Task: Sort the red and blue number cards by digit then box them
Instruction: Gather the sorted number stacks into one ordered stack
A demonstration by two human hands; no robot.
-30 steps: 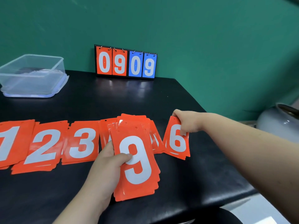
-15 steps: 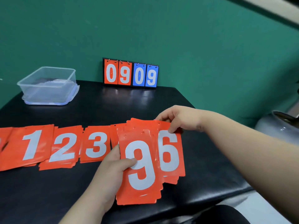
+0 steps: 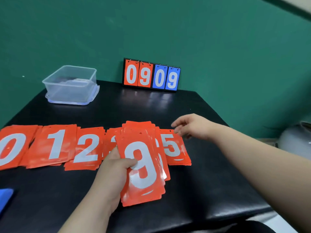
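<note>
A glossy black table [image 3: 151, 108] is sitting against a green wall [image 3: 218, 47]. The left hand [image 3: 114, 175] is gripping slick red cards [image 3: 144, 182], and the right hand [image 3: 193, 126] is hovering slack-fingered.

Black table [image 3: 202, 182] bears red card piles [image 3: 57, 145], clear box [image 3: 70, 84], scoreboard [image 3: 151, 76].

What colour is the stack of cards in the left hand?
The stack is red-orange with a white 9 on top, best seen in the head view.

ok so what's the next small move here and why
Probably bring the right hand over and pinch the top 9 card off the red card stack that the left hand grips. Its fingers are open and empty above the 5 pile, and no 9 pile shows yet.
</note>
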